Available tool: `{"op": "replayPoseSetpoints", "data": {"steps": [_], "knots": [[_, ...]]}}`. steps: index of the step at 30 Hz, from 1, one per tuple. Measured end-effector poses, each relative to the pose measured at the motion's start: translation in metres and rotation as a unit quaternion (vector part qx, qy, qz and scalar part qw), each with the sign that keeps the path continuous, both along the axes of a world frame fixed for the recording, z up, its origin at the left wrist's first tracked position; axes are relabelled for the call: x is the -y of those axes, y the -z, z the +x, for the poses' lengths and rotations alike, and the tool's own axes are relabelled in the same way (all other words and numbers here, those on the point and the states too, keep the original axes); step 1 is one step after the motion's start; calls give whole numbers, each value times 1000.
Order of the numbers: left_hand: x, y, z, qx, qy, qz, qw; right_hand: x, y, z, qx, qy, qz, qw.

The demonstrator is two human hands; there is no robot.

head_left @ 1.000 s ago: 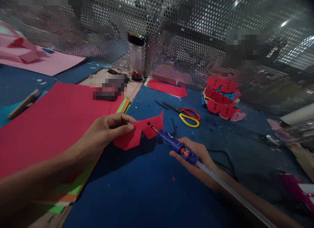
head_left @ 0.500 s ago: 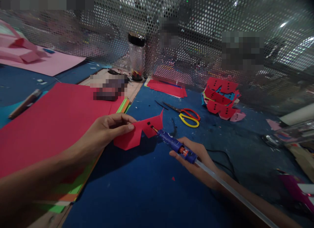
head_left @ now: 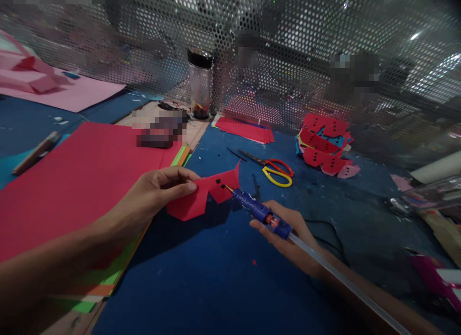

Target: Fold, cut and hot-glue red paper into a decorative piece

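My left hand pinches a folded red paper cutout by its upper left part, holding it above the blue table. Two small black squares sit on the cutout's right half. My right hand is wrapped round a blue hot glue gun, with a long clear glue stick coming out of its back. The nozzle tip is at the cutout, close beside the lower black square; whether it touches I cannot tell.
Scissors with red and yellow handles lie behind the glue gun. A stack of cutouts with black squares stands at the back right. Large red sheets cover the left. A clear jar stands against the perforated metal wall.
The glue gun and my right hand have shifted very slightly to the right. My left hand and the red cutout have stayed in place.
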State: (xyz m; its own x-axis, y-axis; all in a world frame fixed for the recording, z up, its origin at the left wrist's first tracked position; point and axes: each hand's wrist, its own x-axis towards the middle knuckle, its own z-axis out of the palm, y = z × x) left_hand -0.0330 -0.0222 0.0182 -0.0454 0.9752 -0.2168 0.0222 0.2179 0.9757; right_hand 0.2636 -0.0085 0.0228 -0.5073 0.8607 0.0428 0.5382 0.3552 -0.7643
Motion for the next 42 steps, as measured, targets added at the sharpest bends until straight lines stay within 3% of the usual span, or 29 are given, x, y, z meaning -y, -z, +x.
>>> {"op": "replayPoseSetpoints", "data": {"steps": [23,34,42], "knots": [[1,0,1,8,4,4,1000,0,3,1,-7,-2,-22,1000],[2,0,2,18,13,11,1000,0,2,0,-7,-23,34,999],[3,1,2,9,12,11,1000,-3,6,2,-8,-51,19,998]]}}
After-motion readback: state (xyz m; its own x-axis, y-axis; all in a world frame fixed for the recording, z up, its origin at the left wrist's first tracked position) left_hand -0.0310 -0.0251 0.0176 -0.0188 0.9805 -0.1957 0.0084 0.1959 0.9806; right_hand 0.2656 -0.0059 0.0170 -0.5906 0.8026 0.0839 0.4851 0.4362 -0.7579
